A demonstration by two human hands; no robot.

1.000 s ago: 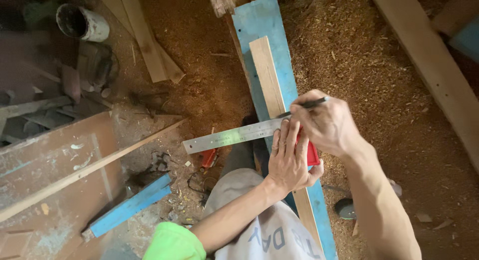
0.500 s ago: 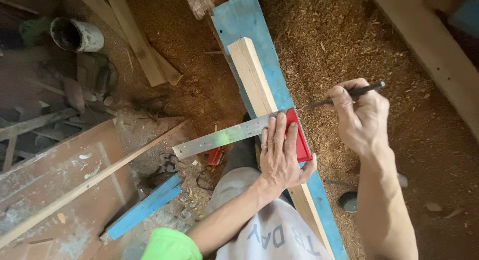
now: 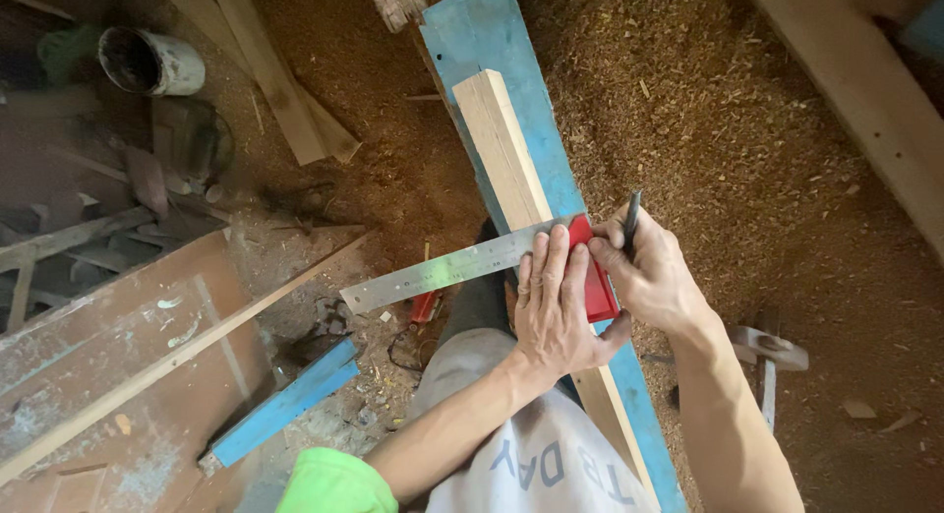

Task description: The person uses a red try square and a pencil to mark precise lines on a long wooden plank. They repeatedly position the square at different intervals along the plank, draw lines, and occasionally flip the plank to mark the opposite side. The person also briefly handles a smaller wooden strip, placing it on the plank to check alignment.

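Here, left hand flat on try square, right hand gripping pencil; white bucket seemingly empty

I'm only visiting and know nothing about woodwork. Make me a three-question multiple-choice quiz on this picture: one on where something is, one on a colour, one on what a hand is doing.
1. Where does the pale wooden strip lie?
A. on the blue plank
B. inside the white bucket
C. across the person's knees

2. What colour is the stock of the try square?
A. green
B. red
C. yellow

3. What is the left hand doing?
A. hanging free in the air
B. gripping a hammer
C. pressing flat on the square

Answers:
1. A, since the strip runs lengthwise on top of the blue plank.
2. B, since red shows between the two hands, with the steel blade sticking out leftward.
3. C, since its spread fingers lie on the square, while the right hand holds a dark pencil.
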